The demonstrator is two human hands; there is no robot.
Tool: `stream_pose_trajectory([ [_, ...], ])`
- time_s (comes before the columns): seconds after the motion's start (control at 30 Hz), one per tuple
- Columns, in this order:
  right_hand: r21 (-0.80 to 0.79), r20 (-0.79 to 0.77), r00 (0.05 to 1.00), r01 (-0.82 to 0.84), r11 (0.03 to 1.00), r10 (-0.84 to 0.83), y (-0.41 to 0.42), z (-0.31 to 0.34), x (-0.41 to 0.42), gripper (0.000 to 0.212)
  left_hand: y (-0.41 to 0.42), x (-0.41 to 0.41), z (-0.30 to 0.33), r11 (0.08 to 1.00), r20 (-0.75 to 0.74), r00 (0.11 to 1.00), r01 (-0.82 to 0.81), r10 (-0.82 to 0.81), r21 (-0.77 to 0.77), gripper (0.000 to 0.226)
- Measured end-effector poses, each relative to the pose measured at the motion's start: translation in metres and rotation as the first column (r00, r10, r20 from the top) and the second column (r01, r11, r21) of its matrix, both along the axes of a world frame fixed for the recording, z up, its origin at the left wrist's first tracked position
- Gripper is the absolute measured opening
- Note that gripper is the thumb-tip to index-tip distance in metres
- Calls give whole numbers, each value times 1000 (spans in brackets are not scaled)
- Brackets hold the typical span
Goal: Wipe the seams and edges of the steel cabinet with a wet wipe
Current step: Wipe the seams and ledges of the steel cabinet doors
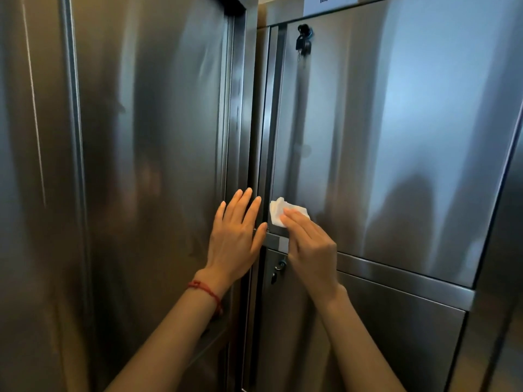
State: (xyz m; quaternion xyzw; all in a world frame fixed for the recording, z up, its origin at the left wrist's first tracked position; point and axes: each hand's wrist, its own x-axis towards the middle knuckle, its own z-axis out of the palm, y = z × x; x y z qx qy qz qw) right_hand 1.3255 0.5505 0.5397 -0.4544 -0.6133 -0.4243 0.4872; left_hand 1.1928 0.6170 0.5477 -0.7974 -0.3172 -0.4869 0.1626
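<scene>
Left hand (236, 236) flat, fingers straight, on steel cabinet (396, 137) edge; right hand (308, 244) presses wet wipe (278, 210) at door seam.

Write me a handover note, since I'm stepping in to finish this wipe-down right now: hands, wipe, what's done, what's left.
Left hand: open, fingers flat on the steel frame beside the vertical seam.
Right hand: fingers press the crumpled white wet wipe onto the lower left corner of the upper steel cabinet door.
Done: cannot tell which seams have been wiped.
Left: probably the horizontal seam below, the lower door edges, around the black keys.
</scene>
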Motion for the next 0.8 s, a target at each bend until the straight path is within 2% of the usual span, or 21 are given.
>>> stream_pose_trajectory([
  [0.33, 78, 51, 998, -45, 996, 41, 32, 33, 23, 28, 28, 23, 22, 994, 6, 996, -85, 85, 72, 53],
  [0.43, 100, 54, 998, -50, 994, 45, 42, 39, 29, 22, 38, 27, 29, 991, 6, 995, -97, 97, 92, 53],
  [0.8, 185, 91, 996, -10, 983, -7, 83, 68, 38, 33, 80, 33, 68, 978, 60, 994, -100, 90, 181, 55],
])
